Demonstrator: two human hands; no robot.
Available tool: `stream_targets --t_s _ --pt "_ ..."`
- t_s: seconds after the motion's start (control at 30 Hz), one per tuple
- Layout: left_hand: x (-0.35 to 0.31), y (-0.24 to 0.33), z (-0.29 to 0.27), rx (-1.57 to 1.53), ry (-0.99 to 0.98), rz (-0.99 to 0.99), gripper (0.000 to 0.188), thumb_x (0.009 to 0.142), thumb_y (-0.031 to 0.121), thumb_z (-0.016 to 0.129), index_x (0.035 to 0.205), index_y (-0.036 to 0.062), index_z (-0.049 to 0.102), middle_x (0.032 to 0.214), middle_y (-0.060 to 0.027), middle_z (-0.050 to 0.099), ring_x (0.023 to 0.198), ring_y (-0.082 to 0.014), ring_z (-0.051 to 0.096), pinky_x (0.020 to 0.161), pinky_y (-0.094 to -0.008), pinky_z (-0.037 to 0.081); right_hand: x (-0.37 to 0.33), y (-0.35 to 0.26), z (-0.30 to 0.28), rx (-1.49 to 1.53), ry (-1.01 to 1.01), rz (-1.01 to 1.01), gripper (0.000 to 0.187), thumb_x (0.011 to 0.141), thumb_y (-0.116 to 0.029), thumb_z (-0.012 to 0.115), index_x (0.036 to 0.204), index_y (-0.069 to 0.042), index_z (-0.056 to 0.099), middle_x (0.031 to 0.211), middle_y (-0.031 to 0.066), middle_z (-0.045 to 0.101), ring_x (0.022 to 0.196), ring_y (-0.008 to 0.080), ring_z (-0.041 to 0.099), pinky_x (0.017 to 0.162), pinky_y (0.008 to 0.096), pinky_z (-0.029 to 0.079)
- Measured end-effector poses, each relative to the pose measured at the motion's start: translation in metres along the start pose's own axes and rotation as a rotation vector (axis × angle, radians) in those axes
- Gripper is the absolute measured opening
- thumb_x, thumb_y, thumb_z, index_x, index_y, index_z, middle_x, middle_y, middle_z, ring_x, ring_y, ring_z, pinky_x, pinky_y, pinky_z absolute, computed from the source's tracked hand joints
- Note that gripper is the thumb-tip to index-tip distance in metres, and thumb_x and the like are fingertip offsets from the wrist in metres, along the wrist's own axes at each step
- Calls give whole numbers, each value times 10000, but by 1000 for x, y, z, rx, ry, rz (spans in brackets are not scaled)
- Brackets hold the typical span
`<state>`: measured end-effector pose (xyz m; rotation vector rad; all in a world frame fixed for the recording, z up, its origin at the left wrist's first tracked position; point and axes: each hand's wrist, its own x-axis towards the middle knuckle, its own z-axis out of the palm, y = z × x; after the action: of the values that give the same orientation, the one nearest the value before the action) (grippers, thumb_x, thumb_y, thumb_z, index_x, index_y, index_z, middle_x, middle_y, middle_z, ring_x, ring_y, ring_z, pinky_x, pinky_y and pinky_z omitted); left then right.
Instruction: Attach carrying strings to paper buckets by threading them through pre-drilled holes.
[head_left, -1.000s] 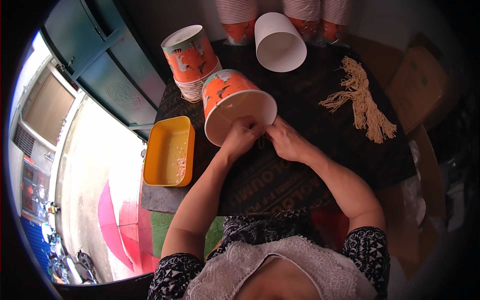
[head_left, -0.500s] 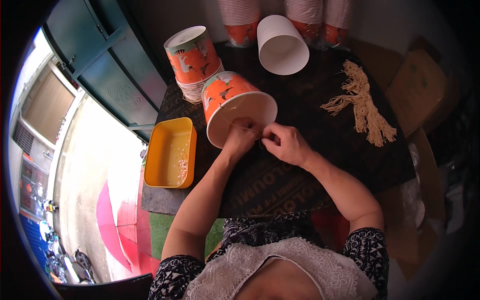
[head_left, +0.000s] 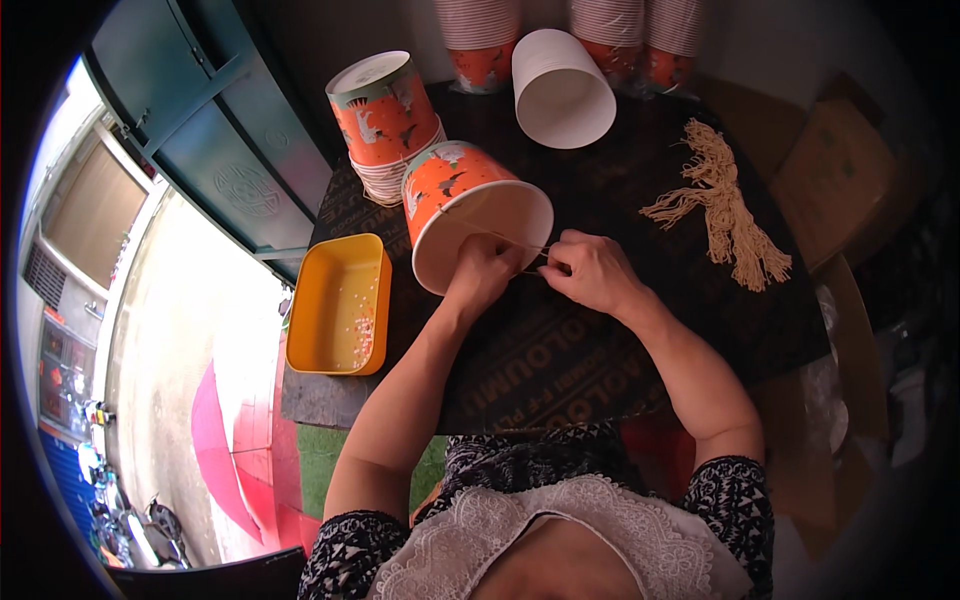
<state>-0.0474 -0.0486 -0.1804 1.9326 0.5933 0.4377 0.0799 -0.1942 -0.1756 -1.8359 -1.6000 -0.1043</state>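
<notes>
An orange paper bucket (head_left: 455,182) with animal figures and a white rim lies on its side, its mouth facing me. My left hand (head_left: 485,268) is closed at the lower part of the mouth, pinching a thin cord. The cord (head_left: 536,248) runs from inside the bucket across to my right hand (head_left: 592,270), which pinches it just right of the rim. Two strands show between the hands; their ends are hidden in the fingers. A bundle of beige cords (head_left: 722,205) lies on the table to the right.
A yellow plastic tub (head_left: 338,305) holding small pale and reddish beads stands at the left edge of the dark table (head_left: 620,375). Behind the bucket rises an upside-down stack of similar buckets (head_left: 380,115). A white bucket (head_left: 565,90) lies farther back, before several wrapped stacks (head_left: 480,45).
My right hand has drawn away to the right and slightly up from the left hand, stretching the cord between them. The bucket has hardly moved.
</notes>
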Motion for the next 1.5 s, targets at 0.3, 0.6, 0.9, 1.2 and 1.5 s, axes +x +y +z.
stream_targets --t_s 0.3,0.6,0.9,1.2,1.5 --pt "-3 -1 4 -63 59 106 165 792 113 619 779 -48 646 636 -66 600 540 -123 546 499 -261 434 -6 -3 18 -84 -95 40 239 793 -151 671 1020 -81 649 920 110 610 816 313 646 699 419 535" --pt "-3 1 4 -57 54 110 191 824 139 612 770 -41 642 629 -60 595 535 -122 542 493 -257 432 -5 4 27 1 -16 -76 173 801 -28 598 973 -26 618 877 135 615 778 346 634 643 426 513" --pt "-4 -3 0 37 -4 115 148 824 109 629 833 -35 666 700 -59 628 550 -120 561 482 -267 442 -5 0 22 79 -21 -27 74 819 -45 574 878 -15 607 850 161 625 785 363 632 655 431 513" --pt "-7 1 -3 336 -245 337 198 766 31 602 949 -21 654 909 -178 663 842 -282 645 764 -356 498 -3 0 23 154 -30 170 100 825 -93 575 871 -15 618 878 165 639 803 372 629 676 447 507" --pt "-5 -9 5 230 -98 496 115 824 49 579 888 -12 653 805 -178 656 732 -308 646 643 -366 509 1 5 18 283 -24 154 106 822 -94 593 847 0 634 792 192 632 737 386 627 615 421 493"
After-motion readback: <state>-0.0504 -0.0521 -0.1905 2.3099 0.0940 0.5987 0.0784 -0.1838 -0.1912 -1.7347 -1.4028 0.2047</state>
